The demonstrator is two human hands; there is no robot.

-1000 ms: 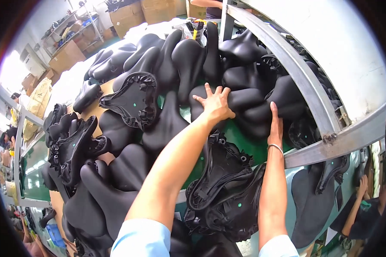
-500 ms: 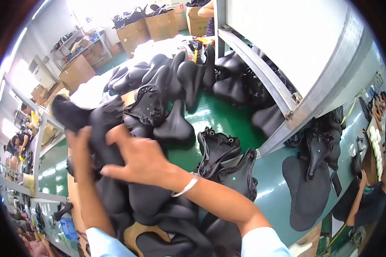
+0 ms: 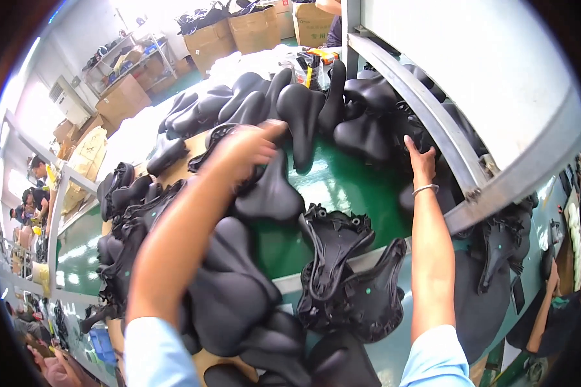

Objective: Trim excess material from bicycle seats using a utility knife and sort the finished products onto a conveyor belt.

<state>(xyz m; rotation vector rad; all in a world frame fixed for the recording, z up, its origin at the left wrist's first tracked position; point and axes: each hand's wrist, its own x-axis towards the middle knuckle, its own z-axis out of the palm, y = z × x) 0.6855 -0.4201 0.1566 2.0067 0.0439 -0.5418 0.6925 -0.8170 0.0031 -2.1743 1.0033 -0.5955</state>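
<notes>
My left hand (image 3: 248, 149), blurred by motion, passes above the black bicycle saddles in the middle of the bench. Its fingers stretch to the right, and nothing shows in them. Just below it lies a smooth saddle (image 3: 271, 193) on the green surface. At the right, my right hand (image 3: 421, 158) reaches to a heap of saddles (image 3: 361, 138) beside the metal frame. Thumb and fingers are apart there; whether they touch a dark saddle behind them is hard to see. Two upturned saddles (image 3: 332, 242) with ribbed undersides lie between my forearms.
A metal frame (image 3: 419, 97) with a white panel rises at the right. More saddles (image 3: 229, 309) are heaped near me on cardboard. Cardboard boxes (image 3: 255, 31) stand at the back. Other people work at the left and at the far right (image 3: 552, 297).
Both hands have left the saddle they were at on the left. My right hand has swung far right to the heap by the frame; my left hand has moved right, towards the middle.
</notes>
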